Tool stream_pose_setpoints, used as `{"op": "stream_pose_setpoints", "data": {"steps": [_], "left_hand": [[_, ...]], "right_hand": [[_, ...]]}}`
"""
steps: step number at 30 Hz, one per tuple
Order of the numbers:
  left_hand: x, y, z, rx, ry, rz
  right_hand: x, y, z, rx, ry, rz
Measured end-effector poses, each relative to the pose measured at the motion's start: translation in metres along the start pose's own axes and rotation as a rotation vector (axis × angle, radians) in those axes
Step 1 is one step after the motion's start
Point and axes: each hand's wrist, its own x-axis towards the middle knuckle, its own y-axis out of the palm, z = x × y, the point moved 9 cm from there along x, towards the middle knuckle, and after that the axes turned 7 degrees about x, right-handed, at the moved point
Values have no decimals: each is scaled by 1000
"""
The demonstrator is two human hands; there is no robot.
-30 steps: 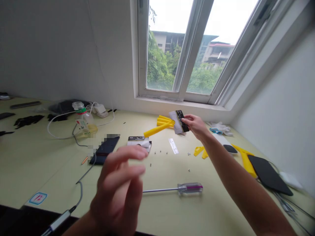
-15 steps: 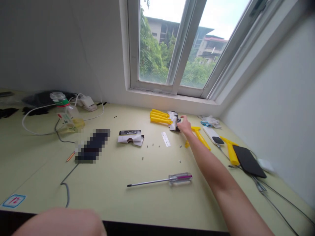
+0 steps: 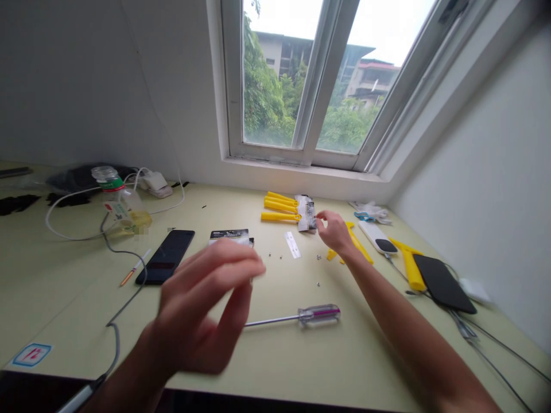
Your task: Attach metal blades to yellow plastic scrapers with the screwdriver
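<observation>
Raised over the front of the desk, my left hand (image 3: 206,310) has its fingers bent and its thumb apart from them. Nothing shows in it, and it is slightly blurred. My right hand (image 3: 333,230) reaches to the back of the desk, thumb and forefinger closed at the right edge of a packaged scraper (image 3: 280,217) with a yellow handle. More yellow-handled packaged scrapers (image 3: 279,201) lie right behind it. A screwdriver (image 3: 318,314) with a clear and purple handle lies in front; my left hand hides its tip. Behind that hand is a partly covered black-and-white card package (image 3: 229,234).
Small screws (image 3: 318,257) and a white strip (image 3: 293,245) lie mid-desk. Yellow tool parts (image 3: 359,244), a white power bank (image 3: 377,236) and a black device (image 3: 443,284) with cables stand right. A phone (image 3: 167,258), pencil (image 3: 128,276) and bottle (image 3: 123,203) are left.
My left hand has risen into view from the bottom edge. My right hand has shifted slightly right and nearer, and the nearest yellow handle now lies farther from the others.
</observation>
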Motion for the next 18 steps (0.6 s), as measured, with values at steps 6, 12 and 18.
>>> {"op": "stream_pose_setpoints", "data": {"steps": [6, 12, 18], "left_hand": [[27, 72, 106, 580, -56, 559], [-24, 114, 104, 473, -5, 859], [-51, 138, 96, 526, 106, 1031]], "right_hand": [[-46, -38, -52, -133, 71, 63], [-59, -42, -125, -253, 371, 66], [-57, -39, -136, -176, 430, 22]]}}
